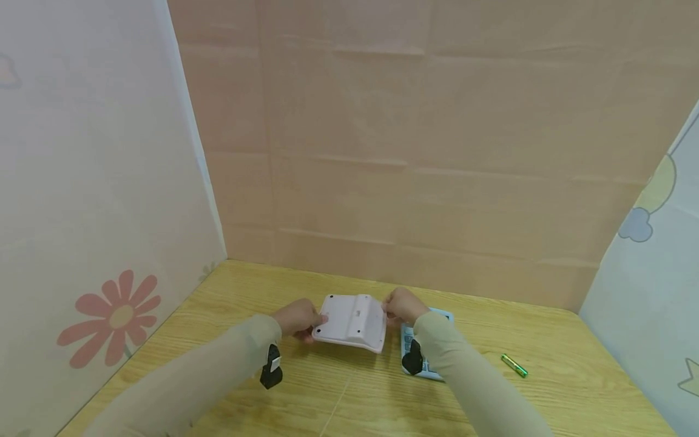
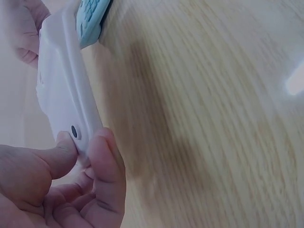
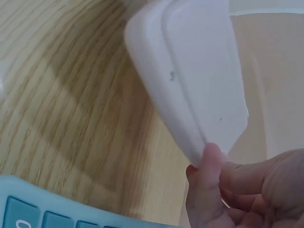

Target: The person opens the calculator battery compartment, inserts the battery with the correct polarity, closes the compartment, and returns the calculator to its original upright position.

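Observation:
A white calculator (image 1: pixel 341 318) is held above the table with its underside facing up. A raised ridge and small black feet show on that side; its keys are hidden. My left hand (image 1: pixel 299 317) pinches its left edge, the thumb lying beside a black foot in the left wrist view. At the opposite edge, my right hand (image 1: pixel 403 305) pinches a corner between thumb and fingers, as the right wrist view shows. Below the right forearm lies a light blue calculator (image 1: pixel 406 340), keys up and partly covered by the arm.
A green battery (image 1: pixel 514 365) lies on the wooden table (image 1: pixel 459 400) to the right of the right forearm. Brown paper-like sheeting (image 1: pixel 415 152) stands behind the table. Patterned white panels (image 1: pixel 98 182) rise on the left and right sides.

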The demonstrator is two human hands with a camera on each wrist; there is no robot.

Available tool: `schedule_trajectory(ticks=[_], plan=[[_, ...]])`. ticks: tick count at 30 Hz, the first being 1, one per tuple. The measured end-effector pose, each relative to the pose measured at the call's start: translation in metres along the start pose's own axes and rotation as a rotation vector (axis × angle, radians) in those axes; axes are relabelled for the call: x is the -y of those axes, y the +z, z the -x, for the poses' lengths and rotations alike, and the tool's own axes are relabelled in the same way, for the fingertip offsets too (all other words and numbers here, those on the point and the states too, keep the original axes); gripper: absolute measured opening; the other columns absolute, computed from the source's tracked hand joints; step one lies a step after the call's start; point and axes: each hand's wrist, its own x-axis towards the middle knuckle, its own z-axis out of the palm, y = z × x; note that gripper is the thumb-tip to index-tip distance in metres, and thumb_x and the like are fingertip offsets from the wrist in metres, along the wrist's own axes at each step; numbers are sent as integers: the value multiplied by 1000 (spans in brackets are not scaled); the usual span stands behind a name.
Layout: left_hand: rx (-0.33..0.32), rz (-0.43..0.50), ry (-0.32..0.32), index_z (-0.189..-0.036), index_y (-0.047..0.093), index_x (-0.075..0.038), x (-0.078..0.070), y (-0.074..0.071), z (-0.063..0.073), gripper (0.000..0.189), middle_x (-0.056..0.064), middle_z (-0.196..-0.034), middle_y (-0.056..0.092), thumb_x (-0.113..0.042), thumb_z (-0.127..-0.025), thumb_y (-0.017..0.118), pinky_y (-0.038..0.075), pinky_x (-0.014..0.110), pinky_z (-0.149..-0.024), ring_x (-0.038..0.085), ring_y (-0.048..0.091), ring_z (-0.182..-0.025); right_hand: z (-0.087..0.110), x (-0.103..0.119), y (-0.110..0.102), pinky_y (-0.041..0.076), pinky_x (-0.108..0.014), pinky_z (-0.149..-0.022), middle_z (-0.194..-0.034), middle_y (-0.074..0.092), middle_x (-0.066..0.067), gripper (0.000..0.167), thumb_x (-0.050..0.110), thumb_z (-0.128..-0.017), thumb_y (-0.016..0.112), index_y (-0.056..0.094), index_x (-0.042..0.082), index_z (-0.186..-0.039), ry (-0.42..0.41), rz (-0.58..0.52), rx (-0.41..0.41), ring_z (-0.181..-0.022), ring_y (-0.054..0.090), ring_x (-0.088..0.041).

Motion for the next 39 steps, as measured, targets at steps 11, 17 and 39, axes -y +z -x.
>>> schedule_trajectory(ticks=[11, 17, 39], plan=[[-14, 95, 54, -87, 61, -1, 5, -9, -6, 23, 3, -67, 53, -21, -97, 58, 49, 21, -51, 10, 53, -49, -2, 3, -7, 56, -34, -82, -89, 57, -12, 15, -5, -95, 52, 54, -12, -108, -22, -173, 44, -77, 65, -19], [-59, 158, 90, -88, 59, -1, 2, -14, -10, 20, 4, -70, 55, -20, -96, 59, 49, 23, -52, 10, 50, -50, -4, 6, -10, 56, -35, -81, -90, 55, -12, 21, -2, -100, 44, 53, -15, -113, -49, -248, 7, -79, 60, -22], [-207, 199, 186, -95, 59, -4, -7, -21, -13, 28, 10, -97, 66, -26, -86, 73, 54, 46, -84, 30, 68, -87, -6, 11, -19, 55, -33, -87, -98, 55, -14, 25, 8, -95, 47, 51, -10, -112, -54, -512, -168, -84, 59, -17]])
